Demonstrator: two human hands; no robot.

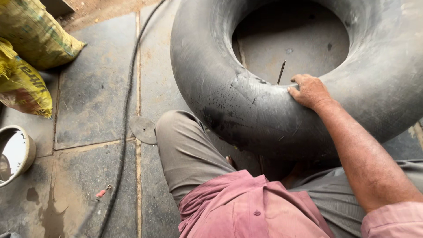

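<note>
Black rubber makes up the large inflated inner tube (246, 110), which is propped on the stone-slab floor (92, 97) against the knees of a crouching person. The right hand (309, 91) is laid over the tube's inner rim, fingers curled down on the rubber beside a thin valve stem (280, 72). The left hand is not seen. A black hose (128, 114) is stretched across the slabs, near yellow sacks (26, 53) and a metal bowl (15, 154).
</note>
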